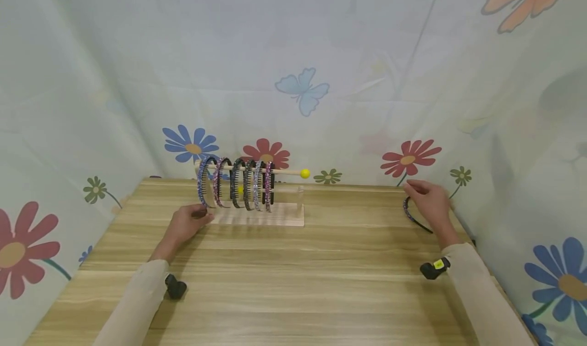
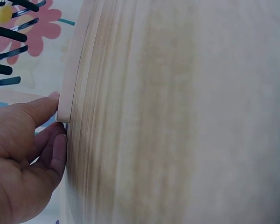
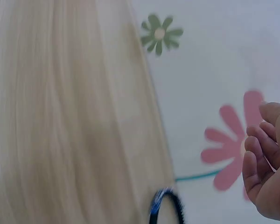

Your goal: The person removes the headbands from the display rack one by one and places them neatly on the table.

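A wooden rack stands toward the back of the table, with several glittery headbands hung over its upper rod. My left hand holds the left end of the rack's base; in the left wrist view the thumb lies on the base corner and the fingers are bent beside it. At the right, a single dark headband with bluish glitter is on the table. Over it, my right hand has loosely curled fingers with nothing between them. The right wrist view shows that hand apart from the headband.
Yellow balls cap the rack's rods, one at the upper rod's right end. The wood-grain table reaches back to a white flower-and-butterfly cloth, which also hangs at both sides. Black wrist cameras sit on both sleeves.
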### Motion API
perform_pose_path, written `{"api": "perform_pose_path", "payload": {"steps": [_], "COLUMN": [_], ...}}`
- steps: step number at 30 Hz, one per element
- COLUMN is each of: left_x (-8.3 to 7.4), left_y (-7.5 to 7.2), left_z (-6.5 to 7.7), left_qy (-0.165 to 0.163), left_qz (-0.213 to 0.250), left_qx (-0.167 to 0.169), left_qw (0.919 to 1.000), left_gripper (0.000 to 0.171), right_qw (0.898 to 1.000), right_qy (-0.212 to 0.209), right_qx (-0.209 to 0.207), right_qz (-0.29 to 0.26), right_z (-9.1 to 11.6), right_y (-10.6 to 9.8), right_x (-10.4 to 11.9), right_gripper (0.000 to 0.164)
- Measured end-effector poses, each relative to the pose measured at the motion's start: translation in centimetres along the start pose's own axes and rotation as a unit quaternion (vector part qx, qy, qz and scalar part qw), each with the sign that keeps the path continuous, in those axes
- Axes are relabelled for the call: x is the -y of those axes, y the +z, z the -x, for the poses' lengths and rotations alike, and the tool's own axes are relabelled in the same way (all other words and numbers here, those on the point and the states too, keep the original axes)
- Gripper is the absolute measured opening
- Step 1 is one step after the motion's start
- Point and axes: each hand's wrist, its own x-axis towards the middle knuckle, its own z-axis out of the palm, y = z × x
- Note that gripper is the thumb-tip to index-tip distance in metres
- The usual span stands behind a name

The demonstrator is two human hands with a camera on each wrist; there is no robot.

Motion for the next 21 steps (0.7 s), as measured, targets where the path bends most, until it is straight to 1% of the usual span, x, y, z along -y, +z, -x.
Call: {"api": "perform_pose_path", "payload": {"steps": [3, 7, 10, 14, 16, 21], "left_x": [0.1, 0.3, 0.3, 0.2, 0.2, 0.0], "left_y": [0.0, 0.0, 0.0, 0.0, 0.0, 0.0], "left_z": [0.0, 0.1, 0.1, 0.1, 0.1, 0.1], "left_qy": [-0.004, -0.006, -0.006, -0.01, -0.012, -0.01], "left_qz": [0.001, 0.002, 0.001, 0.0, 0.001, -0.002], "left_qx": [0.0, 0.002, 0.002, 0.004, 0.005, 0.003], "left_qw": [1.0, 1.0, 1.0, 0.9999, 0.9999, 0.9999], "left_gripper": [0.04, 0.04, 0.04, 0.042, 0.042, 0.041], "right_qw": [0.999, 0.998, 0.995, 0.989, 0.986, 0.98], "right_qy": [-0.015, -0.035, -0.061, -0.097, -0.108, -0.119], "right_qx": [-0.007, -0.008, -0.004, 0.001, 0.005, 0.028], "right_qz": [-0.028, -0.054, -0.074, -0.114, -0.131, -0.159], "right_z": [0.5, 1.1, 1.5, 2.2, 2.5, 3.5], "right_y": [0.3, 1.1, 1.7, 2.3, 2.8, 4.2], "right_x": [1.7, 3.8, 5.3, 7.3, 8.2, 10.3], "right_gripper": [0.052, 0.054, 0.052, 0.044, 0.042, 0.038]}}
